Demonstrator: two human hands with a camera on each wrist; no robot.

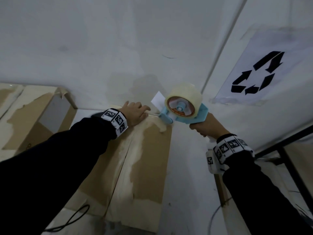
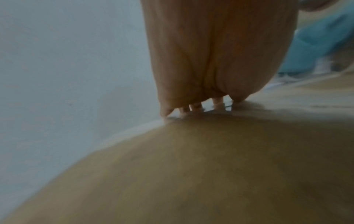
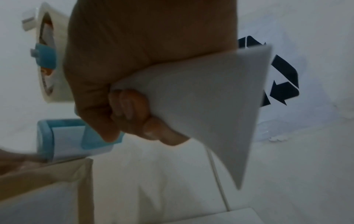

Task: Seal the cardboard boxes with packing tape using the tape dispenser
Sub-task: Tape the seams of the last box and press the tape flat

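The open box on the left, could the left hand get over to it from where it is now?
Probably yes: the left hand only rests on the closed box, and nothing stands between it and the open box.

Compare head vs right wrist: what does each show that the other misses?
Head only: the left hand resting flat on the far edge of the closed cardboard box, that box's center seam, and a second, open box to the left.

Right wrist only: the right hand's fingers curled under the handle, and a white card held against the palm.

Both: the blue tape dispenser with its clear tape roll at the box's far corner, and the recycling symbol.
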